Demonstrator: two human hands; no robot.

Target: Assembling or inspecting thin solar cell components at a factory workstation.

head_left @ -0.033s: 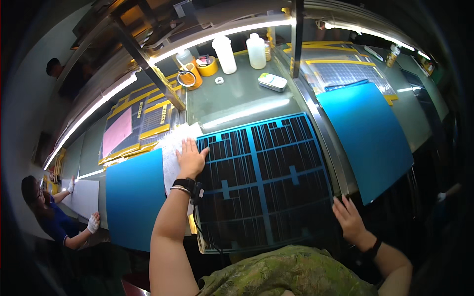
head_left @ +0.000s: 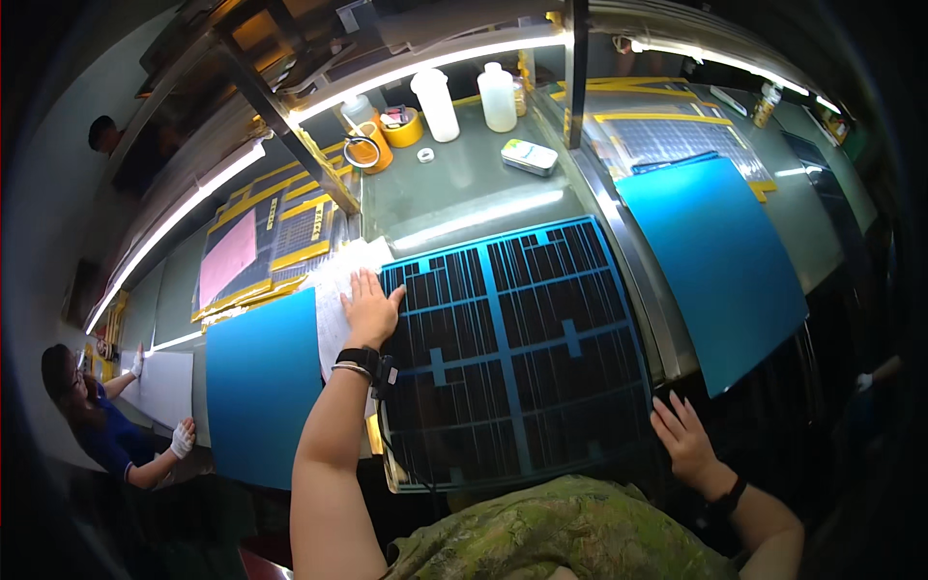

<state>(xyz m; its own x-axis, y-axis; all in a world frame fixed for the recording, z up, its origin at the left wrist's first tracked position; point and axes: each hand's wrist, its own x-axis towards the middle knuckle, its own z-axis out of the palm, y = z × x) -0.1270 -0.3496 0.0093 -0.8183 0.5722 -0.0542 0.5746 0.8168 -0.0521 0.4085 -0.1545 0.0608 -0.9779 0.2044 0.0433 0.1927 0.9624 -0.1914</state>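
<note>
Worn on the head, the left of a side-by-side pair, this wide fisheye looks down and forward from over the person's green shirt (head_left: 551,532), which crowds the lower edge. I'd call the hands (head_left: 370,315) close by; past them the desk (head_left: 445,198) stretches away, while a co-worker (head_left: 111,435) shows smaller at far left, near the dark rim.

The dark panel (head_left: 541,396) looks smooth, with a faint sheen; the white paper (head_left: 333,302) is matt. The left blue sheet (head_left: 261,387) and right blue sheet (head_left: 715,271) are smooth and satiny. The tabletop (head_left: 454,188) is glossy, mirroring a bright streak, and a metal strip (head_left: 640,285) gleams. The tall bottle (head_left: 438,108) is milky plastic, the pink sheet (head_left: 229,256) matt, the camouflage shirt (head_left: 561,532) cloth.
</note>
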